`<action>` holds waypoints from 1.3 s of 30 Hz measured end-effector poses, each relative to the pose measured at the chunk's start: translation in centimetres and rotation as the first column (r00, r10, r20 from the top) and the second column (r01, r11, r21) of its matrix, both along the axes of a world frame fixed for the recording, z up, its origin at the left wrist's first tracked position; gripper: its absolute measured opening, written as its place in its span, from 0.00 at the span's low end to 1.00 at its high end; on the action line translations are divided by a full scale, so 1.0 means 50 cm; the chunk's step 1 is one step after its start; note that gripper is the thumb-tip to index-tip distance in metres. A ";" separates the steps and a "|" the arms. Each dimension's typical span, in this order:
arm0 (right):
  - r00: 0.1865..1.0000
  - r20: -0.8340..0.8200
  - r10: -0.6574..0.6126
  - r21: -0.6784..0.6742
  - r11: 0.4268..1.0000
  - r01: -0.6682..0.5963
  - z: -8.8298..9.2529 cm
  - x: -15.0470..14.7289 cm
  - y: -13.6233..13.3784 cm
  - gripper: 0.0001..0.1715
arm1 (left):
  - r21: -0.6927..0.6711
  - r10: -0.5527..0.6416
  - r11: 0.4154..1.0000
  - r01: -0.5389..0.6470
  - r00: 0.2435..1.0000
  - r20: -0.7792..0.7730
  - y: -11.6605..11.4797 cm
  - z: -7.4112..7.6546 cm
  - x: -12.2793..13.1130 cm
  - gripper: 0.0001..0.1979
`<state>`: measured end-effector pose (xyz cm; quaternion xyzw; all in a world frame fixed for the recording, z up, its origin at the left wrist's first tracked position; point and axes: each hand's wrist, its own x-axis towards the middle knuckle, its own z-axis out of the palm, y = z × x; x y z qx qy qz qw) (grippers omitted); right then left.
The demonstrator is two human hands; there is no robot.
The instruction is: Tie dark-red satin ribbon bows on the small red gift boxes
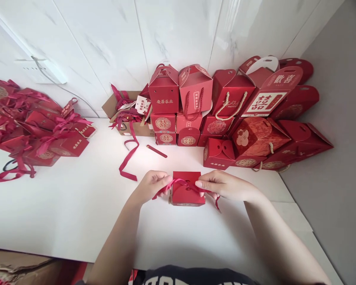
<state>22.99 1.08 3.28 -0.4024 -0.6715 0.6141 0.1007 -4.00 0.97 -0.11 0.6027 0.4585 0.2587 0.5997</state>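
A small red gift box sits on the white table right in front of me. A dark red ribbon runs across its top. My left hand pinches the ribbon's left end beside the box, fingers closed. My right hand pinches the ribbon's right end at the box's right edge, fingers closed too. A short tail of ribbon hangs below my right hand.
A stack of red gift boxes stands against the wall at the back right. A cardboard box of ribbons sits at the back centre, with a loose ribbon trailing out. A pile of ribboned red boxes lies at the left.
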 end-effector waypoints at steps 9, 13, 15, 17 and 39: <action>0.990 0.130 -0.062 0.270 0.963 0.025 -0.023 0.006 0.013 0.22 | 0.007 -0.007 1.000 0.007 0.996 -0.087 -0.008 0.004 0.029 0.21; 0.981 0.160 -0.106 0.420 0.907 0.030 -0.032 0.005 0.021 0.21 | 0.002 -0.026 1.000 0.026 0.988 -0.152 -0.009 0.004 0.022 0.17; 0.980 0.165 -0.113 0.437 0.899 0.030 -0.035 0.005 0.025 0.21 | 0.006 -0.034 0.999 0.036 0.984 -0.173 -0.009 0.007 0.019 0.19; 0.980 0.167 -0.105 0.427 0.904 0.025 -0.038 0.007 0.029 0.21 | -0.004 -0.067 0.998 0.067 0.984 -0.163 -0.008 0.010 0.016 0.21; 0.990 0.120 -0.078 0.310 0.950 0.038 -0.060 0.005 0.034 0.20 | 0.448 -0.316 0.823 0.349 0.937 -0.151 0.015 0.013 -0.009 0.04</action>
